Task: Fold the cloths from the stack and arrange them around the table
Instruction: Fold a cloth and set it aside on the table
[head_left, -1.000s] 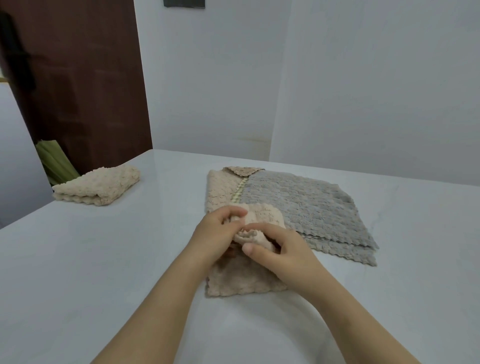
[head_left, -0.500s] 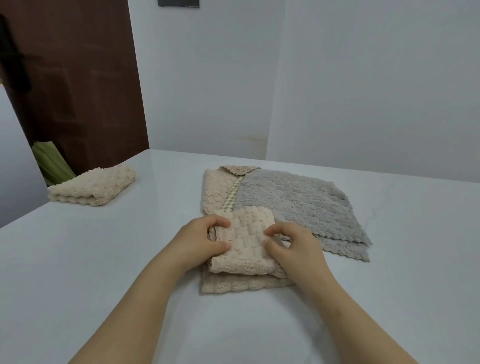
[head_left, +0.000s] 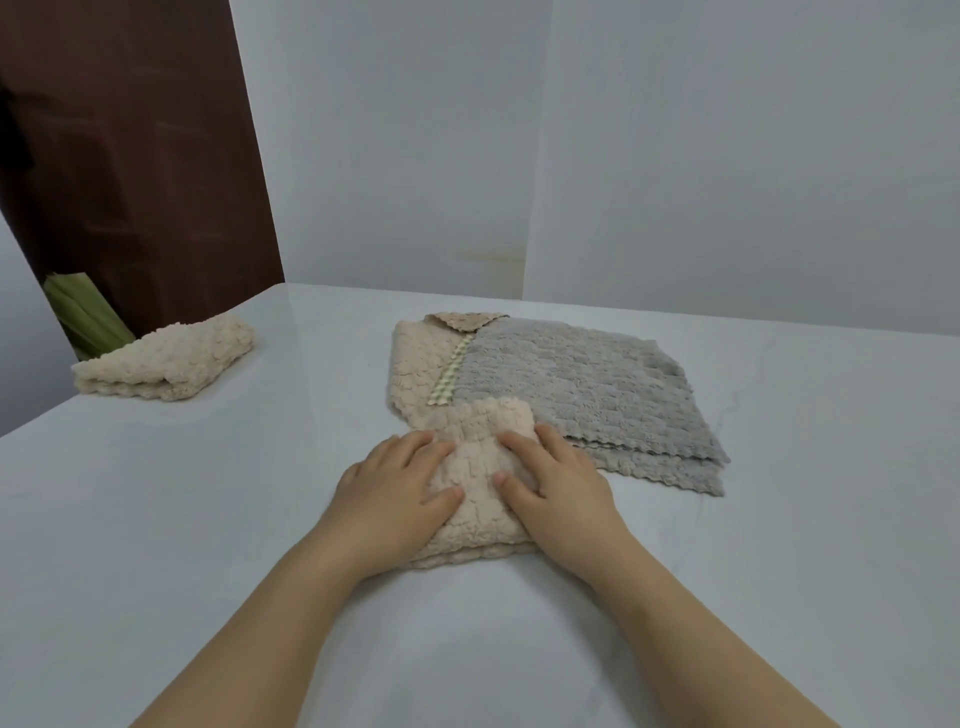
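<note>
A beige cloth (head_left: 475, 467), nubbly and folded into a small thick pad, lies near the middle of the white table (head_left: 208, 519), its far edge overlapping the stack (head_left: 571, 384) of flat grey and beige cloths. Far left sits another folded beige cloth (head_left: 163, 358). The left hand (head_left: 392, 499) and right hand (head_left: 556, 486) lie flat, fingers spread and unclenched, pressing on the pad's two sides.
</note>
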